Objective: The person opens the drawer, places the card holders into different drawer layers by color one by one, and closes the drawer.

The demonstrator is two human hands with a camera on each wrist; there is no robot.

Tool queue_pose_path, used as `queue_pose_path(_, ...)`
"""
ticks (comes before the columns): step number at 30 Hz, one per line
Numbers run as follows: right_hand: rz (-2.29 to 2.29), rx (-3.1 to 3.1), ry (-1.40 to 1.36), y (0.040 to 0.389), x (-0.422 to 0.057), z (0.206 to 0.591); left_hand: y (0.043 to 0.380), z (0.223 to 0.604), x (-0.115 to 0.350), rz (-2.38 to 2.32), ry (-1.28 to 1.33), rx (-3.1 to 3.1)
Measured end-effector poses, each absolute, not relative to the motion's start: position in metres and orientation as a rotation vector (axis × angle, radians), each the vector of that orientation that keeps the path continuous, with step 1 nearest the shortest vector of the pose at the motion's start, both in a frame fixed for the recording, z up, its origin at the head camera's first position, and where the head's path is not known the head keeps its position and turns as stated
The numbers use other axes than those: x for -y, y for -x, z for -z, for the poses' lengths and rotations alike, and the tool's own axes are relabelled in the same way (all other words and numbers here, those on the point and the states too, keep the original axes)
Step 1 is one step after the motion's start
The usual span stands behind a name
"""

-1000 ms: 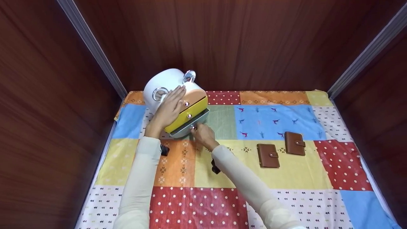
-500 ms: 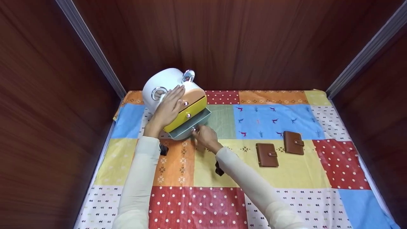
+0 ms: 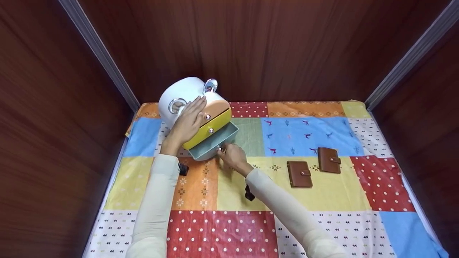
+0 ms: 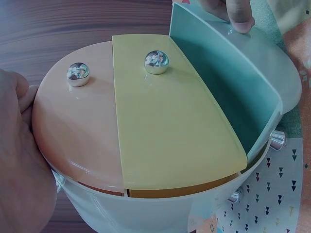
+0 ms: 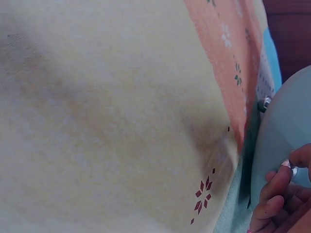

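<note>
A rounded white drawer cabinet [image 3: 179,89] stands at the back left of the table, turned at an angle. Its front has a peach drawer [image 4: 80,131] on top, a yellow drawer [image 4: 170,121] in the middle and a green drawer [image 4: 228,82] at the bottom. The green drawer is pulled partway out, its inside showing. My left hand [image 3: 189,122] rests on the cabinet's top edge with straight fingers, beside the peach drawer. With finger and thumb, my right hand [image 3: 233,156] pinches the green drawer's shiny knob [image 5: 286,166].
Two brown snap-strap wallets [image 3: 299,174] lie to the right on the patchwork tablecloth [image 3: 222,233]. Silver round feet [image 4: 278,140] stick out from the cabinet's underside. Dark wood-look panels [image 3: 272,50] close in the back and both sides.
The green drawer has come further out towards the front right, with my right hand pinching its knob. My left hand stays on the cabinet; the wallets stay in place.
</note>
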State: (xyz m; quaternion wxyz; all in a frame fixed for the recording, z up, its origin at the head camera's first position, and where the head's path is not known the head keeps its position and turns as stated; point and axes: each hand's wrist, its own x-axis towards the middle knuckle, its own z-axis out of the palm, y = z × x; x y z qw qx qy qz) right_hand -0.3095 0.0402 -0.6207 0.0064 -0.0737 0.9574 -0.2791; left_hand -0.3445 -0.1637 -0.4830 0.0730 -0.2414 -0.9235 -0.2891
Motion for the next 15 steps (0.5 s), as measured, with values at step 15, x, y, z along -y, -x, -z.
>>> queue_pose_path(15,0.895,-2.986,0.277,0.298,-0.052,0.622,0.346,0.481,0.165,0.856,0.739,2.776)
